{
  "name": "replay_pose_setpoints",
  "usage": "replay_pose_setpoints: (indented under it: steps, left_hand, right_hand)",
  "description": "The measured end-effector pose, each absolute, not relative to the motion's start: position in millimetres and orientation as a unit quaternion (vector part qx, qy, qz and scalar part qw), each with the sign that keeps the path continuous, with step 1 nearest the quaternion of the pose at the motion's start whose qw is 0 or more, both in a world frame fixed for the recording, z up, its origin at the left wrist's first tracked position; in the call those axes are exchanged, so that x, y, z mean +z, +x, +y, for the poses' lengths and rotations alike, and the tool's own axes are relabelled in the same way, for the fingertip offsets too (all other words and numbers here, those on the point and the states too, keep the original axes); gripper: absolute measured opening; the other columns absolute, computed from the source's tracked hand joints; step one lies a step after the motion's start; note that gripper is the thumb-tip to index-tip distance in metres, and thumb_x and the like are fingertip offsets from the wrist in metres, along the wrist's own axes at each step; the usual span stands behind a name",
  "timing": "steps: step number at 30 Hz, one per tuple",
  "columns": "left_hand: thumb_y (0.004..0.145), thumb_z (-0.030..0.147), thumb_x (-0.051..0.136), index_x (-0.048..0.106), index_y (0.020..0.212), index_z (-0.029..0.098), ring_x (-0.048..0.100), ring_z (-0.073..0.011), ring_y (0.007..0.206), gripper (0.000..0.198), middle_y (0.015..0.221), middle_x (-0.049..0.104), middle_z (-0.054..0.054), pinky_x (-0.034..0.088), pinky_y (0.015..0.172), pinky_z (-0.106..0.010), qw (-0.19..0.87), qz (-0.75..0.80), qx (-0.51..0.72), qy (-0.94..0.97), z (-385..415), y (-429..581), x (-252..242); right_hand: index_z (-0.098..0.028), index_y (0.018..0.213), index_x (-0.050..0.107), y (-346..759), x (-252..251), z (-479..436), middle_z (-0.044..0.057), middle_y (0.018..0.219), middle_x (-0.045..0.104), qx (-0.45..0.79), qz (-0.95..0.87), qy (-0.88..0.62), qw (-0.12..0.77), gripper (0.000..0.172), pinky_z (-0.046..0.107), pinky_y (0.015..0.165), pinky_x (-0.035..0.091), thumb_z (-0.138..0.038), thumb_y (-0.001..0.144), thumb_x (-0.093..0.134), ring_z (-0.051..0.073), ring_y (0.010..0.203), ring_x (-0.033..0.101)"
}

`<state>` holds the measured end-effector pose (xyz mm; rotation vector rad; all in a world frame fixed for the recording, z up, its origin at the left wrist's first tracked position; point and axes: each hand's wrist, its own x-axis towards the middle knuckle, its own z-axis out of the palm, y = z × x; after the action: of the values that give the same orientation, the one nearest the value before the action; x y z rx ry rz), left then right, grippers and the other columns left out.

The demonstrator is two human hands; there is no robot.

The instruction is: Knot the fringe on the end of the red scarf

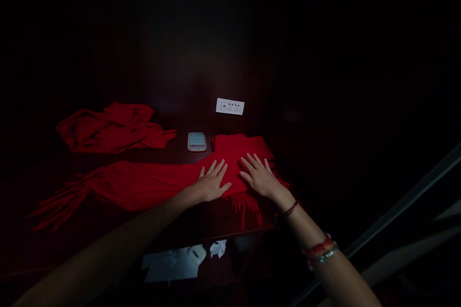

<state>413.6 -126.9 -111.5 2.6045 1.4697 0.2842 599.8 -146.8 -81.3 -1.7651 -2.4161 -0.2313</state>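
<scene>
A red fringed scarf [144, 182] lies across the dark wooden desk [169, 156], its long fringe spread out at the left. Folded layers of red cloth lie at the right, with more fringe hanging toward the front edge. My left hand [212, 182] rests flat on the red cloth, fingers spread, a ring on one finger. To its right, my right hand [261, 176] also presses flat on the cloth with fingers apart. Both hands are open and grip nothing. Whether the folded cloth and the long scarf are one piece, I cannot tell.
A crumpled red cloth [111, 129] lies at the back left. Behind the scarf is a phone [197, 141]. A white socket panel [230, 106] sits on the dark back wall. Below the desk edge are white papers [171, 265] and a crumpled tissue [218, 248].
</scene>
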Motion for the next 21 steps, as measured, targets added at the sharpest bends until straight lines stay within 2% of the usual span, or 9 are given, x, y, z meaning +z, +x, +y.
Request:
replay_pose_setpoints:
  steps: [4, 8, 12, 14, 17, 21]
  left_hand:
    - [0.065, 0.072, 0.022, 0.001, 0.132, 0.01, -0.003, -0.0268, 0.124, 0.093, 0.137, -0.003, -0.007, 0.01, 0.099, -0.046, 0.116, 0.531, 0.069, 0.837, -120, 407, -112]
    - [0.055, 0.08, 0.022, 0.0, 0.132, 0.009, -0.002, -0.0298, 0.124, 0.107, 0.136, -0.003, -0.011, 0.007, 0.099, -0.045, 0.146, 0.565, 0.038, 0.811, -114, 404, -113]
    - [0.047, 0.083, 0.025, -0.001, 0.132, 0.009, -0.004, -0.0321, 0.123, 0.115, 0.136, -0.006, -0.012, 0.006, 0.098, -0.048, 0.151, 0.584, 0.035, 0.797, -114, 405, -113]
    - [0.046, 0.083, 0.026, -0.001, 0.132, 0.008, -0.005, -0.0321, 0.123, 0.117, 0.136, -0.007, -0.012, 0.005, 0.098, -0.049, 0.15, 0.587, 0.037, 0.795, -113, 406, -114]
    - [0.047, 0.083, 0.026, 0.0, 0.132, 0.006, -0.005, -0.0311, 0.123, 0.117, 0.136, -0.004, -0.013, 0.007, 0.098, -0.048, 0.148, 0.586, 0.04, 0.796, -111, 405, -116]
    - [0.048, 0.082, 0.028, 0.003, 0.132, 0.005, -0.002, -0.0326, 0.123, 0.117, 0.136, -0.001, -0.016, 0.009, 0.098, -0.048, 0.138, 0.593, 0.048, 0.792, -108, 404, -122]
  right_hand:
    - [-0.024, 0.132, 0.011, 590, -83, -120, 0.004, 0.139, 0.006, -0.018, -0.837, -0.546, -0.005, 0.065, 0.047, 0.098, 0.007, -0.06, 0.078, 0.013, 0.024, 0.125, 0.001]
    - [-0.021, 0.132, 0.011, 604, -83, -106, 0.007, 0.138, 0.007, -0.01, -0.802, -0.596, -0.044, 0.066, 0.042, 0.1, 0.007, -0.058, 0.079, 0.011, 0.023, 0.125, 0.002]
    - [-0.017, 0.132, 0.013, 602, -75, -106, 0.008, 0.138, 0.008, -0.049, -0.792, -0.609, -0.018, 0.064, 0.041, 0.1, 0.008, -0.055, 0.081, 0.012, 0.024, 0.125, 0.003]
    - [-0.022, 0.132, 0.013, 589, -75, -105, 0.003, 0.138, 0.009, -0.066, -0.84, -0.538, 0.014, 0.057, 0.041, 0.1, 0.008, -0.05, 0.083, 0.012, 0.022, 0.125, 0.002]
    - [-0.029, 0.13, 0.017, 571, -81, -98, -0.002, 0.138, 0.012, -0.053, -0.889, -0.455, 0.001, 0.048, 0.044, 0.1, 0.008, -0.043, 0.085, 0.017, 0.022, 0.125, 0.002]
    - [-0.033, 0.129, 0.02, 576, -85, -77, -0.003, 0.138, 0.013, -0.027, -0.885, -0.464, -0.022, 0.045, 0.048, 0.098, 0.011, -0.043, 0.085, 0.018, 0.023, 0.125, 0.005]
